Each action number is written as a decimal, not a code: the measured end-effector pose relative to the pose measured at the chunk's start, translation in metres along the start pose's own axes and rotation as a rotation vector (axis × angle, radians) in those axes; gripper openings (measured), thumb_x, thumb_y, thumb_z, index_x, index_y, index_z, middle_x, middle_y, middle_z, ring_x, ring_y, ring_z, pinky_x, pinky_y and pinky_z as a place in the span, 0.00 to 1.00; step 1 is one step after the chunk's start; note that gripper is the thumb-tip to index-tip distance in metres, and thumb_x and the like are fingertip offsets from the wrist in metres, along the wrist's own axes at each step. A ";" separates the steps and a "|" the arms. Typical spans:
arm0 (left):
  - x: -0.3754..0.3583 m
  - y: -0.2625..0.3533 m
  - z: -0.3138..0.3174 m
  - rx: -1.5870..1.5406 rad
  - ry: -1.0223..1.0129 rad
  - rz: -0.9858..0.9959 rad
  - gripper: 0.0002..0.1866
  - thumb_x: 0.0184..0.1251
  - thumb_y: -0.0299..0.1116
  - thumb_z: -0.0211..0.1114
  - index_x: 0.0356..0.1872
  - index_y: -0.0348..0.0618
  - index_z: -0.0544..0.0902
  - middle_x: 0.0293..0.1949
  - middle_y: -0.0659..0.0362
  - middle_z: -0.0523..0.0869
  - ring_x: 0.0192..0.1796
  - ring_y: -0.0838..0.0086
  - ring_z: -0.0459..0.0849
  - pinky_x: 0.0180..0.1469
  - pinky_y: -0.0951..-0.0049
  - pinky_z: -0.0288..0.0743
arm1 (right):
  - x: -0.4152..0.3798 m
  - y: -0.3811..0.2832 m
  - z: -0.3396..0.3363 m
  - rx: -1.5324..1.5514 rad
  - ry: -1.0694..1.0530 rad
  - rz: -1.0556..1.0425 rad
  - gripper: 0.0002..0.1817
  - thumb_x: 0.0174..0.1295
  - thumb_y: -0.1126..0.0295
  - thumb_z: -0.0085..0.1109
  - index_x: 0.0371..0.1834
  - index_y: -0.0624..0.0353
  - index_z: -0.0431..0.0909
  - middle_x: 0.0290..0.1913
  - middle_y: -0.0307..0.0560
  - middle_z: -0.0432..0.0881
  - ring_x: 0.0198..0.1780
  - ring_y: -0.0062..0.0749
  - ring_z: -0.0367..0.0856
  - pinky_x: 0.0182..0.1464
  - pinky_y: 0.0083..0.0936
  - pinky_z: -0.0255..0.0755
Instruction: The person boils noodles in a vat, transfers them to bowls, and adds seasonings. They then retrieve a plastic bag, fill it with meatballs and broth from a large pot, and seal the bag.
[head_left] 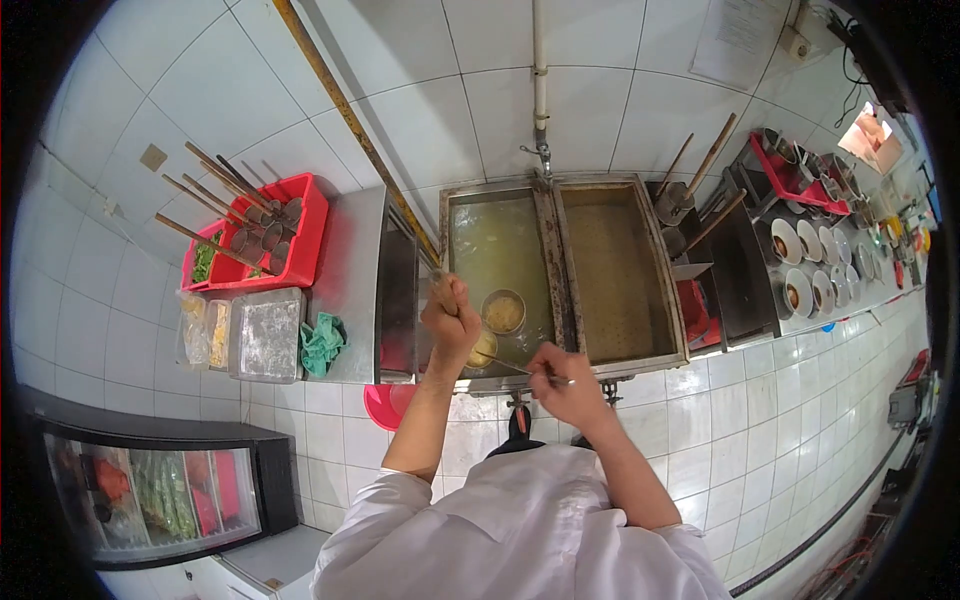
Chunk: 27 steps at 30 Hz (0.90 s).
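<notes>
My left hand (pixel 452 325) is wrapped round the wooden handle (pixel 444 289) of a noodle strainer over the left vat's near left side. Thin chopsticks (pixel 507 364) are gripped in my right hand (pixel 567 384), their tips reaching left into a strainer basket of pale yellow noodles (pixel 482 349). Just beyond it, a second round strainer basket (pixel 503 312) with noodles sits in the cloudy greenish water of the left vat (pixel 547 215). Which basket belongs to the handle in my left hand I cannot tell.
Brownish liquid fills the right vat (pixel 618 270). To the left, a red crate (pixel 313 215) holds several long-handled strainers beside a green cloth (pixel 322 345) and metal tray (pixel 268 335). Bowls (pixel 795 290) line the right counter. A yellow pipe (pixel 350 112) slants down behind my left hand.
</notes>
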<state>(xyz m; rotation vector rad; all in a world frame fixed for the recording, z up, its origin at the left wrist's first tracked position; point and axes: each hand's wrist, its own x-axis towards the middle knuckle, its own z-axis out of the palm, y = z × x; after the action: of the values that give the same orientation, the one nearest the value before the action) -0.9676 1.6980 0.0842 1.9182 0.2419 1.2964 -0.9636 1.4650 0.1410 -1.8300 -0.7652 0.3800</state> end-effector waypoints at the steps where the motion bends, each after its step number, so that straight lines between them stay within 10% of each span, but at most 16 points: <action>1: 0.008 0.008 -0.002 0.019 0.000 -0.014 0.12 0.80 0.35 0.55 0.37 0.37 0.73 0.26 0.67 0.70 0.26 0.85 0.66 0.28 0.79 0.62 | 0.000 0.004 0.010 -0.032 0.032 -0.068 0.03 0.60 0.77 0.55 0.33 0.66 0.76 0.26 0.56 0.83 0.28 0.41 0.86 0.32 0.33 0.78; 9: 0.027 0.035 0.006 -0.103 0.065 -0.048 0.11 0.80 0.34 0.55 0.38 0.36 0.74 0.26 0.63 0.74 0.28 0.81 0.71 0.31 0.78 0.67 | 0.007 0.046 0.055 -0.014 0.047 -0.149 0.05 0.59 0.77 0.57 0.36 0.65 0.73 0.27 0.62 0.81 0.30 0.59 0.83 0.32 0.41 0.74; 20: -0.025 0.004 0.013 -0.026 -0.017 0.054 0.12 0.80 0.32 0.53 0.32 0.39 0.70 0.25 0.63 0.71 0.25 0.79 0.69 0.28 0.77 0.63 | -0.006 0.105 0.075 0.294 0.073 0.197 0.03 0.69 0.79 0.49 0.36 0.65 0.71 0.28 0.51 0.85 0.35 0.34 0.91 0.35 0.29 0.82; 27: -0.053 -0.025 0.012 -0.115 -0.095 -0.023 0.12 0.78 0.31 0.54 0.31 0.39 0.71 0.23 0.58 0.74 0.25 0.71 0.74 0.28 0.72 0.66 | -0.002 0.136 0.084 0.333 0.105 0.227 0.04 0.70 0.78 0.48 0.36 0.65 0.70 0.30 0.51 0.85 0.35 0.34 0.91 0.36 0.29 0.84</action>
<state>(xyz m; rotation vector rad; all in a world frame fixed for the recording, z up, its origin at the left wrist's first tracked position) -0.9749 1.6798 0.0278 1.8683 0.1377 1.1747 -0.9704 1.4927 -0.0164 -1.6090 -0.3945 0.5209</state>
